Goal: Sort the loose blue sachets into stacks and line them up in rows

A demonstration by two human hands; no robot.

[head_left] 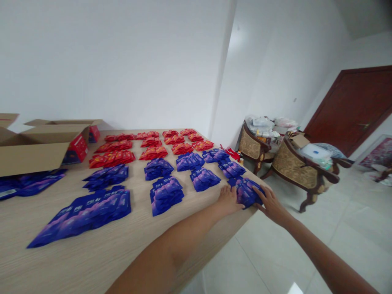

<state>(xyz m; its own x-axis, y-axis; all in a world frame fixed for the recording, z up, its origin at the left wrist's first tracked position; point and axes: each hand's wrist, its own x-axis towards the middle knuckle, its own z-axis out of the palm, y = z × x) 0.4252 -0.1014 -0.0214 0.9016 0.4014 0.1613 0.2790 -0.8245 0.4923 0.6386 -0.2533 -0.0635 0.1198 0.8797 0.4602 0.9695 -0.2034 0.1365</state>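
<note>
- Room: plain white wall point(147, 61), pale tiled floor point(337, 241), long light wood-grain table point(147, 245) against the wall.
- Main item: fanned bunch of blue-purple glossy printed packets point(246, 191) at the table's right end, by the near corner, lying flat.
- Left hand point(229, 201): on the bunch's left side, fingers slightly spread, thumb toward its near edge.
- Right hand point(269, 205): on the bunch's right side, fingers bent over the packets. Can't tell if either hand pinches a packet or just presses.
- Step in hand, my read: squaring up this bunch between both palms.
- Next move calls for light, even pressure from both sides, kept inboard; the table edge is close.
- Just behind it: another blue-purple bunch point(232, 168). More to the left, in separate groups, ending in a long overlapping spread point(88, 212).
- Beyond those: rows of red shiny packet bunches point(153, 153) toward the wall.
- Far left: open brown cardboard box point(33, 153) with red printed cartons point(77, 149) beside it.
- Off the table, right: two carved-wood armchairs with patterned upholstery point(290, 161), loaded with bags, then a dark red-brown door point(352, 106).
</note>
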